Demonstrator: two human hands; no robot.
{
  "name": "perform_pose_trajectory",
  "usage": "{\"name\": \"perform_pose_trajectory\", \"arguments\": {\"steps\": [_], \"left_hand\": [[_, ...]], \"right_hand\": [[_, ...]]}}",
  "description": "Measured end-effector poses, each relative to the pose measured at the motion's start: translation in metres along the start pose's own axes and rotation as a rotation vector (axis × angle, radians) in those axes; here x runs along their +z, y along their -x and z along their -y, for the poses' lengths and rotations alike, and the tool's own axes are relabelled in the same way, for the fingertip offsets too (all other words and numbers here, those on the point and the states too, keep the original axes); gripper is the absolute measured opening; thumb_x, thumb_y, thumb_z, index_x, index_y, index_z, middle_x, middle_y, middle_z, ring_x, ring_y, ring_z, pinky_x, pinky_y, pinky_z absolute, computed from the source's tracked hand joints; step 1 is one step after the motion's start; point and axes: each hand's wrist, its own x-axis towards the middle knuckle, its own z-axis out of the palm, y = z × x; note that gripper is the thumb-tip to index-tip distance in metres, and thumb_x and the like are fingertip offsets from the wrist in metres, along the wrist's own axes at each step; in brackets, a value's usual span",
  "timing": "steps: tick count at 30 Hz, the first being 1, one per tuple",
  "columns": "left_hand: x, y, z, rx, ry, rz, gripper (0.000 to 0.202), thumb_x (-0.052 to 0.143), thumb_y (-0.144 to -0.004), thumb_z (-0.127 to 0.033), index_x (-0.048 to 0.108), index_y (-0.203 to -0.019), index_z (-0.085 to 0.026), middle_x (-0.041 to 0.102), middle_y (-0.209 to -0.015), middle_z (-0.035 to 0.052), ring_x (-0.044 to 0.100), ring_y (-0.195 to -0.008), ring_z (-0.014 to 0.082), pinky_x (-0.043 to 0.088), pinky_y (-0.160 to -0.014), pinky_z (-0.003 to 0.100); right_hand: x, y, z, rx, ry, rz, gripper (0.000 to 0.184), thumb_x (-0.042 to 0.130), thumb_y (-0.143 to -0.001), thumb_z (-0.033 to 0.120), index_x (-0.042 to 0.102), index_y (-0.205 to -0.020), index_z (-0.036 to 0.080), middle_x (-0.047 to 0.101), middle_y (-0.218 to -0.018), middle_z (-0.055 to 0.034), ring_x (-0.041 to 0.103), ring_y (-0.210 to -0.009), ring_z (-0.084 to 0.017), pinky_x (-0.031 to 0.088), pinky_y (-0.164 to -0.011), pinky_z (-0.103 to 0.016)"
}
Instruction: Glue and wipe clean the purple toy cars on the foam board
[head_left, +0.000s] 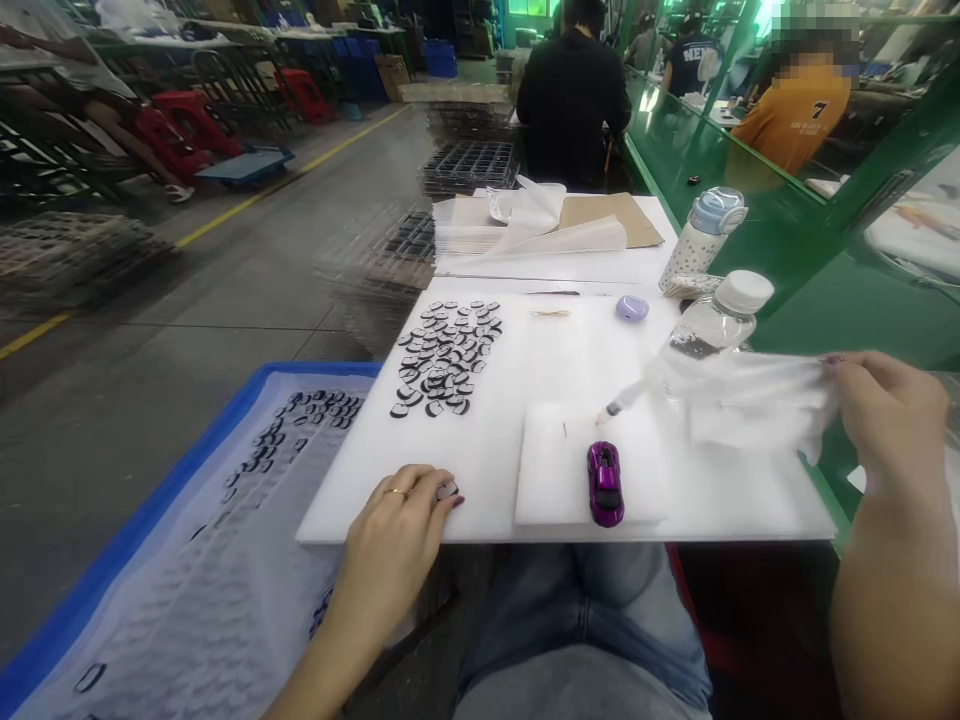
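By the clock of the white table (491, 460), I watch from afar the left hand (397, 520) pinch a small piece (448, 490) toward seven o'clock; the right hand (892, 405) pinches a white sheet (757, 390) at three; I would keep both grips light, clear of the purple car (605, 484) near five
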Motion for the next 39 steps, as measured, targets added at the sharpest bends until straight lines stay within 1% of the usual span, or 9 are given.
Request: {"name": "perform_pose_trajectory", "arguments": {"steps": [2,5,7,9,12,16,23,29,39], "left_hand": [[-0.005,0.000,0.001,-0.063,0.047,-0.026,0.032,0.041,-0.098,-0.036,0.068,-0.097,-0.018,0.072,-0.100,0.0096,0.069,-0.078,0.0245,0.051,-0.061,0.034],[-0.017,-0.004,-0.009,-0.217,0.263,-0.095,0.028,0.053,-0.094,-0.042,0.070,-0.099,-0.020,0.074,-0.098,0.0072,0.071,-0.081,0.0245,0.054,-0.067,0.034],[-0.023,-0.009,-0.029,-0.322,0.596,-0.107,0.027,0.066,-0.087,-0.044,0.073,-0.102,-0.022,0.075,-0.096,0.0056,0.071,-0.085,0.0233,0.057,-0.076,0.034],[-0.022,-0.017,-0.057,-0.387,1.055,-0.023,0.031,0.072,-0.085,-0.041,0.074,-0.110,-0.024,0.075,-0.098,0.0054,0.071,-0.089,0.0206,0.059,-0.078,0.030],[-0.011,-0.031,-0.100,-0.342,1.662,0.152,0.026,0.076,-0.083,-0.044,0.080,-0.095,-0.022,0.074,-0.091,0.0061,0.069,-0.082,0.0142,0.058,-0.076,0.022],[0.005,-0.043,-0.126,-0.526,2.087,0.185,0.029,0.084,-0.073,-0.046,0.081,-0.088,-0.021,0.072,-0.079,0.0032,0.067,-0.072,0.0097,0.058,-0.069,0.017],[0.009,-0.040,-0.124,-0.529,2.184,0.191,0.023,0.085,-0.074,-0.039,0.082,-0.088,-0.021,0.077,-0.081,0.0041,0.072,-0.074,0.0120,0.059,-0.071,0.018],[0.009,-0.038,-0.128,-0.548,2.183,0.158,0.024,0.085,-0.073,-0.039,0.082,-0.087,-0.019,0.075,-0.074,0.0021,0.068,-0.072,0.0079,0.055,-0.074,0.014],[0.007,-0.036,-0.131,-0.600,2.160,0.123,0.023,0.088,-0.069,-0.037,0.082,-0.082,-0.020,0.076,-0.073,0.0031,0.068,-0.068,0.0088,0.057,-0.072,0.015]], "right_hand": [[-0.005,0.005,-0.013,0.151,-0.225,-0.216,0.015,0.060,-0.066,0.024,0.053,-0.053,0.023,0.060,-0.060,-0.0078,0.058,-0.062,-0.027,0.040,-0.061,-0.046],[-0.004,0.024,-0.003,0.085,-0.631,-0.457,0.032,0.060,-0.066,0.023,0.032,-0.050,0.025,0.047,-0.050,-0.0016,0.056,-0.054,-0.021,0.042,-0.057,-0.043],[0.000,0.051,0.022,0.093,-0.777,-0.281,0.035,0.066,-0.071,0.025,0.036,-0.052,0.024,0.035,-0.046,0.0033,0.043,-0.044,-0.013,0.038,-0.048,-0.034],[0.006,0.087,0.051,0.190,-0.858,0.093,0.029,0.068,-0.083,0.033,0.050,-0.064,0.021,0.034,-0.049,0.0058,0.033,-0.041,-0.009,0.032,-0.041,-0.026],[0.014,0.136,0.084,0.062,-0.735,0.514,0.021,0.070,-0.088,0.034,0.059,-0.077,0.020,0.046,-0.054,0.0049,0.036,-0.044,-0.008,0.029,-0.039,-0.021],[0.022,0.161,0.099,-0.353,-0.554,0.576,0.011,0.074,-0.086,0.022,0.064,-0.085,0.022,0.056,-0.058,0.0054,0.043,-0.045,-0.008,0.035,-0.041,-0.020],[0.045,0.164,0.124,-0.708,-0.565,0.434,0.016,0.059,-0.089,0.005,0.068,-0.096,0.016,0.064,-0.083,-0.0060,0.062,-0.066,-0.012,0.052,-0.055,-0.021],[0.040,0.168,0.133,-0.896,-0.390,0.402,0.012,0.057,-0.087,0.009,0.065,-0.093,0.016,0.059,-0.086,-0.0067,0.050,-0.058,-0.009,0.044,-0.049,-0.024],[0.031,0.164,0.138,-0.915,-0.370,0.504,0.012,0.055,-0.090,0.006,0.063,-0.095,0.013,0.056,-0.087,-0.0077,0.047,-0.063,-0.011,0.043,-0.053,-0.026]]}}
